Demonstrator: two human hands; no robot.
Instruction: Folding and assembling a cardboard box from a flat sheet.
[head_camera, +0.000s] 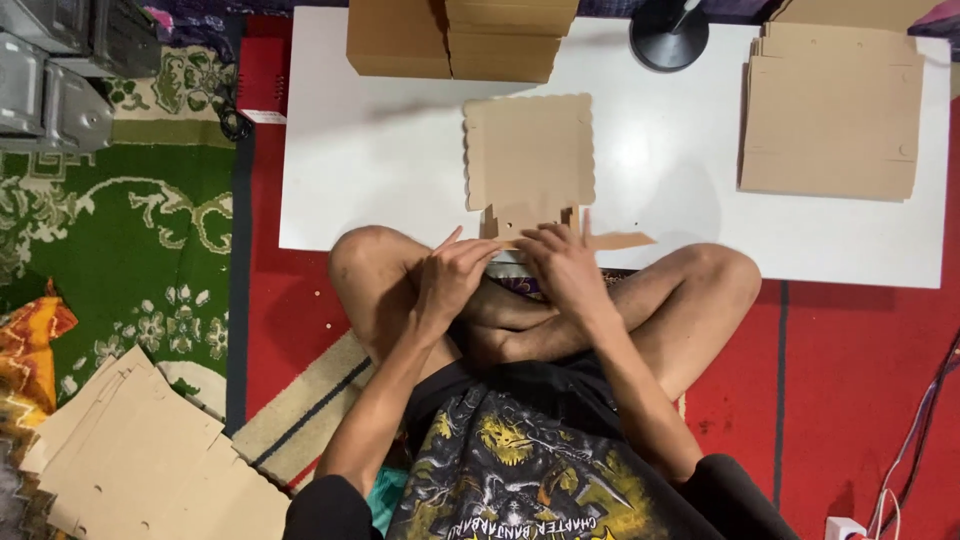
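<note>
At the table's near edge, two hands (510, 270) pinch one scalloped cardboard blank (530, 155).

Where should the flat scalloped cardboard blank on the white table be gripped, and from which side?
Probably at the near edge of the cardboard blank, coming from the person's side. Its tabs overhang the white table there, so fingers can get under them; elsewhere it lies flat. The left hand and right hand are already at those tabs.

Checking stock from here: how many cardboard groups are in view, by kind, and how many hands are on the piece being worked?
Flat cardboard blank in work: 1
Folded box stacks: 1
Flat blank piles, on table and on floor: 2
Hands on the blank, left hand, right hand: 2
Total: 6
</note>
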